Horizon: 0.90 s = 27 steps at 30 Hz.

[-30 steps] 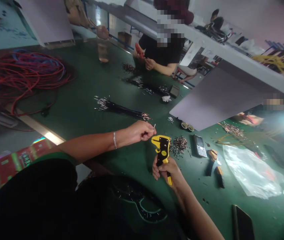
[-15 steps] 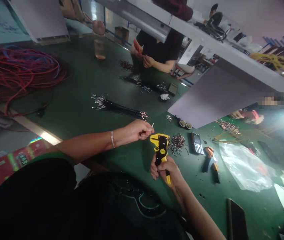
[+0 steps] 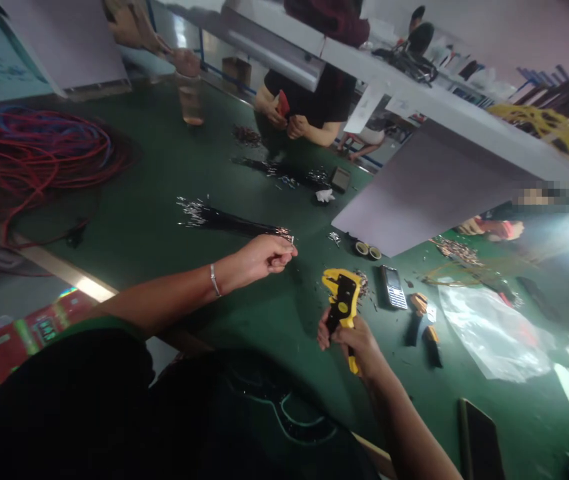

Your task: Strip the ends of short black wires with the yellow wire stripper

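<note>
Left fingers (image 3: pixel 277 260) pinch a wire (image 3: pixel 293 241); right fingers (image 3: pixel 323 333) wrap yellow strippers (image 3: pixel 345 293); a cup (image 3: pixel 192 107), contents blurred.

the upper garment (image 3: pixel 184 413) is black and fills the lower left and lower centre of the frame. its left sleeve (image 3: pixel 99 373) is short and black, edged with green trim (image 3: pixel 99 323) in the lower left. a front print (image 3: pixel 281 410) at the lower centre consists of a thin, pale teal outline, curved and forked, with small bright specks. one bracelet (image 3: pixel 215 280), narrow, silver-coloured and shiny, encircles the left wrist, left of the frame centre. the left hand (image 3: pixel 271 255) and right hand (image 3: pixel 357 337) are bare.
</note>
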{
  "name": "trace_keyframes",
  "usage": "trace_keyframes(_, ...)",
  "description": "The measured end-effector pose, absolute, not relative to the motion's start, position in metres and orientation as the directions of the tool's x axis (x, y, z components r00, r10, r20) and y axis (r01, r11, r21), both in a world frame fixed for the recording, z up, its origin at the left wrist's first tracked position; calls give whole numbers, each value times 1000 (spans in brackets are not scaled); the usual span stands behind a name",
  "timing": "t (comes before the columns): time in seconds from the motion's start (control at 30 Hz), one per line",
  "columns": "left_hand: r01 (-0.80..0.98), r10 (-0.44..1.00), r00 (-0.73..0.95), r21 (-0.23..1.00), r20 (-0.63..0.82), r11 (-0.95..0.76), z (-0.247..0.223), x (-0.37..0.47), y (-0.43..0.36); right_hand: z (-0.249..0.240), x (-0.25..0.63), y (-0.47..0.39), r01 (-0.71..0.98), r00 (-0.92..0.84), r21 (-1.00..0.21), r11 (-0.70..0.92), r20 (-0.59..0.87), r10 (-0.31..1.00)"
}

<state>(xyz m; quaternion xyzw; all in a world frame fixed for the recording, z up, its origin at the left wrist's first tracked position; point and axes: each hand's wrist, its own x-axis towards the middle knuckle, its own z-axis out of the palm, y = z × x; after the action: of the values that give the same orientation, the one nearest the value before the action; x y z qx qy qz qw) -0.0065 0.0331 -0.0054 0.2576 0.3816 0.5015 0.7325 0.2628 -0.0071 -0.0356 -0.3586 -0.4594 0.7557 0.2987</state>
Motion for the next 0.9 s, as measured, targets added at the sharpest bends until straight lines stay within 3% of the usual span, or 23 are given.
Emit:
trace_keyframes(0.17,-549,948,155,774,-276,315,-5,-9,34,-45,243,-19,-77,-645,-872,-483,-326,691)
trace_keyframes(0.43,-616,947,133,723,-293,311,-12,-15,41,-38,244,-34,133,-728,-845,-517,-438,528)
trace_keyframes(0.7,-658,954,29,713,-299,244,-11,-23,48,-19,220,-39,173,-813,-766,-619,-466,350)
trace_keyframes(0.8,-649,952,-6,725,-307,229,-10,-27,51,-21,217,-28,158,-796,-752,-640,-480,368)
trace_keyframes(0.9,-652,950,-21,725,-310,222,-10,-30,52,-25,222,-8,67,-722,-793,-606,-457,518)
